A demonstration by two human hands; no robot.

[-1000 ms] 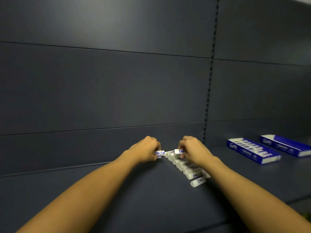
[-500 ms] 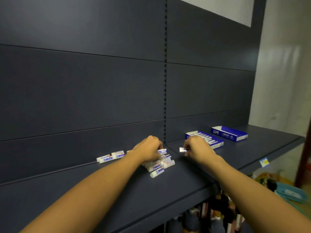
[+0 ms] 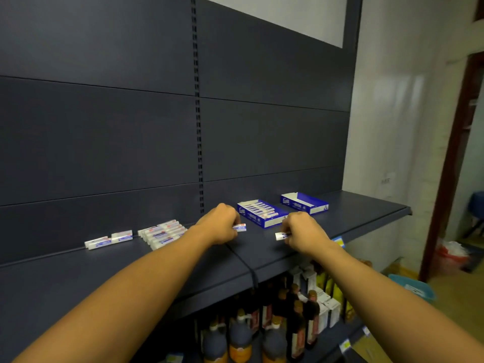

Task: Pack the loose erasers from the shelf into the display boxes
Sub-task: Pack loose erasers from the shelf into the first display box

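Observation:
My left hand (image 3: pixel 221 226) is closed around a white eraser with a blue sleeve (image 3: pixel 241 227), just above the dark shelf (image 3: pixel 131 271). My right hand (image 3: pixel 303 231) grips another eraser (image 3: pixel 281 235) to the right of it. Behind the two hands stands a blue display box (image 3: pixel 262 213) holding a row of erasers. A second blue display box (image 3: pixel 305 203) farther right looks empty. A pile of loose erasers (image 3: pixel 163 234) lies left of my left forearm, with two more erasers (image 3: pixel 108 240) farther left.
Dark back panels rise behind the shelf. Bottles and small cartons (image 3: pixel 275 323) stand on the lower shelf under the front edge. A blue bin (image 3: pixel 413 286) sits on the floor at right, near a doorway.
Both hands have moved right, away from the eraser pile and toward the display boxes, each still holding an eraser. The view has swung right.

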